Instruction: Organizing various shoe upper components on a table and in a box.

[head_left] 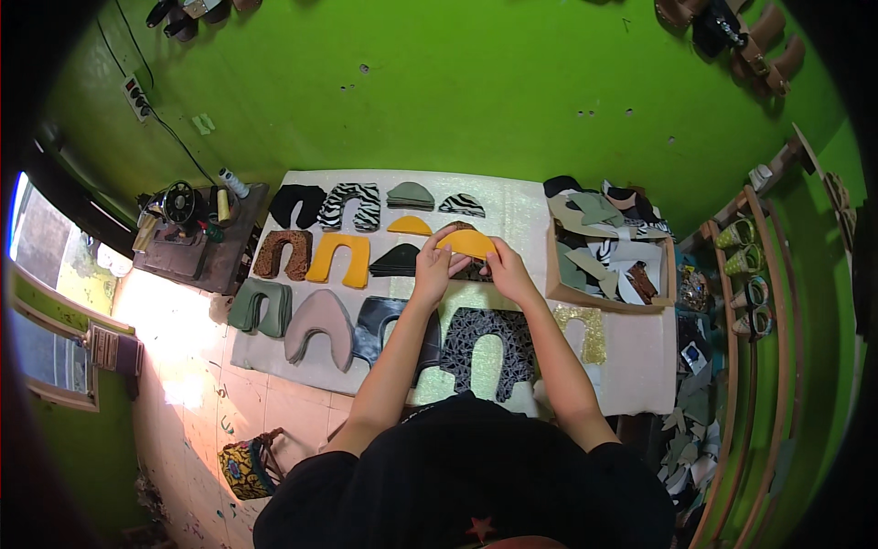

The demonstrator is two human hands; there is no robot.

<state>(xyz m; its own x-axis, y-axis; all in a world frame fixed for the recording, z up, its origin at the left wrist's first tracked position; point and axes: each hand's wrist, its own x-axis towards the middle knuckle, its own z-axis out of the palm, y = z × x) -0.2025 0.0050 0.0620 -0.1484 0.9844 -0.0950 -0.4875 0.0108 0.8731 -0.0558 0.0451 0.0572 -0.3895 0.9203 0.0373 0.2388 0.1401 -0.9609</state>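
Above the middle of the table I hold a yellow half-moon cut piece (469, 243), one end in each hand. My left hand (439, 265) grips its left end, some fingers extended beneath it. My right hand (506, 267) pinches the right end. Partly hidden behind the piece is a dark brown patterned stack (457, 226). Close to my left hand lie a black half-moon stack (396, 262) and another yellow half-moon (409, 225). A black-and-grey patterned U-shaped piece (487, 343) lies below my hands, nearer my body.
U-shaped stacks cover the table's left, including zebra (351, 207), yellow (339, 260), green (262, 307) and pink (318, 329) ones. On the right, a cardboard box (611, 297) holds scraps near a gold glitter piece (583, 331). A sewing machine (178, 210) stands left; a wooden shoe rack (766, 311) stands right.
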